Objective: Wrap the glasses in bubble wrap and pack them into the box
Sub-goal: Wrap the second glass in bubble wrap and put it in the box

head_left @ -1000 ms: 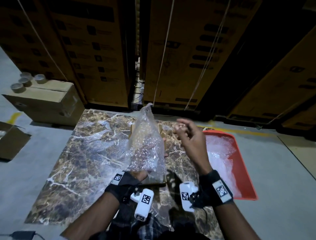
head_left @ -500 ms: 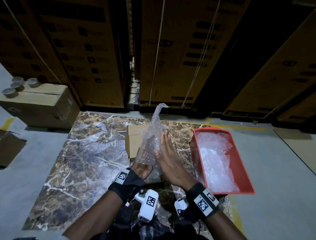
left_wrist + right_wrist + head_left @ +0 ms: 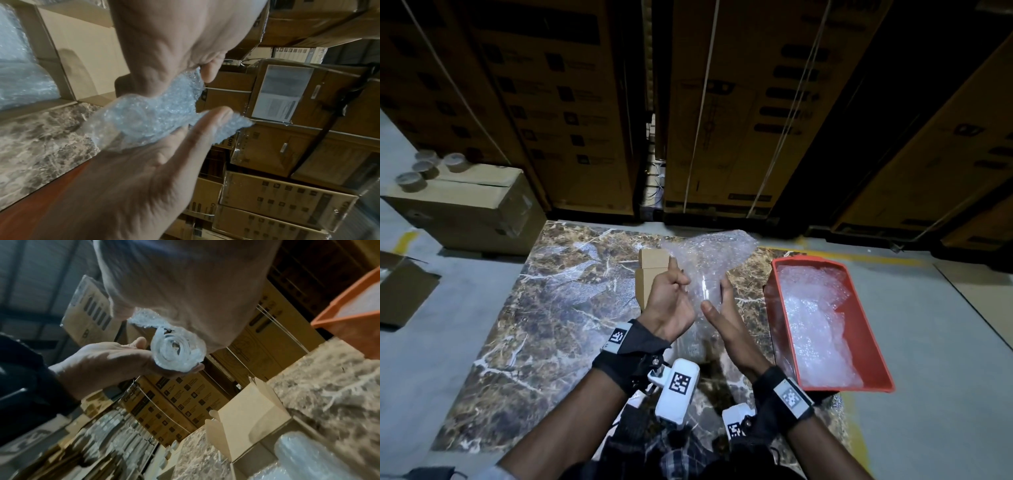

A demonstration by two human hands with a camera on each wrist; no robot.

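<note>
The bubble wrap [image 3: 707, 274], a tall loose peak a second ago, is now rolled into a tube between both palms; the right hand [image 3: 722, 318], earlier raised clear, now presses its side, and the left hand [image 3: 671, 301] has turned palm-up

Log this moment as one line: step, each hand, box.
step: rolling glass in bubble wrap | left hand: grips wrap | right hand: flat against bundle | box: open on table, bundle not in

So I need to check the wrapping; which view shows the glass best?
The right wrist view: the glass shows end-on, bubble wrap around it, between both hands. The head view shows only a faint glint through wrap; the left wrist view shows just wrap.
</note>
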